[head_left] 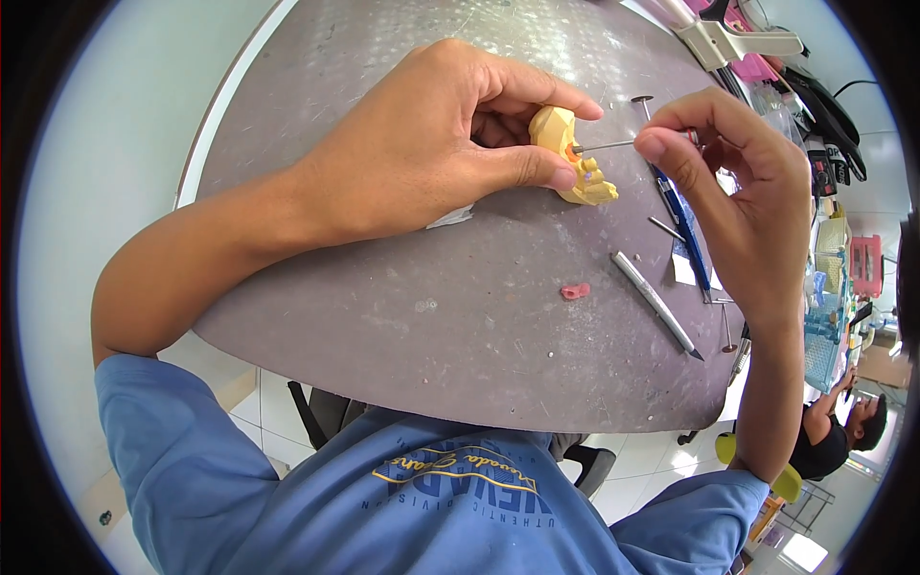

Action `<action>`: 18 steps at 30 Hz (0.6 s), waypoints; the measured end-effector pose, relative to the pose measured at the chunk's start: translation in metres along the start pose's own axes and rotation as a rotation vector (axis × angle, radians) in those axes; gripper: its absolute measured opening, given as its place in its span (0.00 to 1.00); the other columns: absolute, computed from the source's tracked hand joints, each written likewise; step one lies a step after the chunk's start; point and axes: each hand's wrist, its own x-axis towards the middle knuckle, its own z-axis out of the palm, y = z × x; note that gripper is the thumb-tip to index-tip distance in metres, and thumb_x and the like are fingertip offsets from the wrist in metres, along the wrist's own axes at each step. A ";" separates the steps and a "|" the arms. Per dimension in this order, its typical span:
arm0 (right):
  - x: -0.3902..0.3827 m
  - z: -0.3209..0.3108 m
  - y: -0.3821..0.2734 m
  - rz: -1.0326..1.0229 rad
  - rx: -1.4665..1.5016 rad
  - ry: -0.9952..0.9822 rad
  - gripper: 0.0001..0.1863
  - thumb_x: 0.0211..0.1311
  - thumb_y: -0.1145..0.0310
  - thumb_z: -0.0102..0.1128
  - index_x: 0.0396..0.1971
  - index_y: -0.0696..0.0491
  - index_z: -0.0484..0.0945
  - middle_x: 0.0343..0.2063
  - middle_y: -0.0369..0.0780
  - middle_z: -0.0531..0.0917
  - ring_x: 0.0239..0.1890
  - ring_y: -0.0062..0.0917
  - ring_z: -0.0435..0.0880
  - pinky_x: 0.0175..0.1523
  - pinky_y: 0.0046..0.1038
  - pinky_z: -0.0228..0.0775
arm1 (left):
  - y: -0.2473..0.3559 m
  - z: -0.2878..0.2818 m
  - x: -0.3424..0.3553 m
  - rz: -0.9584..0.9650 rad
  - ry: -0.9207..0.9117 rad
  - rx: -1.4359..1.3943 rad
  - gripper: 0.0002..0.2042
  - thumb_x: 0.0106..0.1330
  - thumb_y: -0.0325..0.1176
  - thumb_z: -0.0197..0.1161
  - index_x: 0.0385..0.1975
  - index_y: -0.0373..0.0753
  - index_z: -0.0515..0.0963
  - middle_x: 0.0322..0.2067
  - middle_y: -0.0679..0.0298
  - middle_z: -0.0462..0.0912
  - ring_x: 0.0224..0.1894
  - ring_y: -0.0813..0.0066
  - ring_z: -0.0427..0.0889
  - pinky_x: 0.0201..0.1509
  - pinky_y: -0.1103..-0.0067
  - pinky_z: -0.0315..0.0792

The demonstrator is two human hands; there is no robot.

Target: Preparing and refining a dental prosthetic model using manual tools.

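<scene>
Over the table, my left hand [431, 144] grips a yellow plaster dental model [553, 129], thumb along its near side and fingers behind it. Several tooth shapes show at the model's lower right, and a small orange-red patch lies near its middle. My right hand [733, 172] pinches a thin metal hand tool [609, 146] by its handle, mostly covered by the fingers. The tool's tip reaches the model beside the orange-red patch; whether it touches cannot be made out.
On the grey table [460, 326] lie a small pink piece [575, 290], a silver pen-like knife [656, 305], a blue pen-like tool [685, 230] and small rotary discs on shanks [642, 99]. A beige caulking-gun-like tool [733, 43] is at the far right. Another person [834, 431] sits beyond, at right.
</scene>
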 end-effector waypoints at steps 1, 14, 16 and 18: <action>0.001 -0.002 0.000 0.130 -0.028 -0.064 0.06 0.59 0.73 0.66 0.32 0.60 0.79 0.30 0.35 0.80 0.32 0.12 0.76 0.38 0.16 0.69 | 0.000 0.000 0.000 0.007 0.004 0.013 0.21 0.60 0.26 0.67 0.55 0.34 0.76 0.39 0.63 0.83 0.40 0.83 0.81 0.48 0.85 0.76; 0.004 0.003 0.007 -0.025 0.163 -0.105 0.07 0.55 0.80 0.65 0.34 0.61 0.79 0.34 0.36 0.79 0.41 0.17 0.78 0.47 0.20 0.71 | 0.002 0.000 0.000 -0.025 0.000 -0.011 0.21 0.60 0.26 0.68 0.55 0.33 0.76 0.38 0.63 0.83 0.39 0.82 0.81 0.47 0.85 0.76; 0.010 0.003 0.009 -0.092 0.165 -0.128 0.08 0.55 0.79 0.67 0.34 0.61 0.79 0.36 0.37 0.79 0.41 0.17 0.77 0.48 0.20 0.70 | 0.002 0.000 0.000 -0.027 0.002 -0.028 0.21 0.60 0.26 0.68 0.54 0.32 0.76 0.38 0.63 0.83 0.39 0.82 0.81 0.47 0.85 0.76; 0.010 0.007 0.008 -0.159 0.189 -0.166 0.09 0.54 0.77 0.68 0.35 0.61 0.80 0.37 0.37 0.78 0.42 0.17 0.77 0.48 0.21 0.70 | 0.002 0.000 0.000 -0.031 0.005 -0.022 0.21 0.60 0.26 0.68 0.54 0.32 0.76 0.38 0.63 0.83 0.39 0.82 0.81 0.47 0.85 0.76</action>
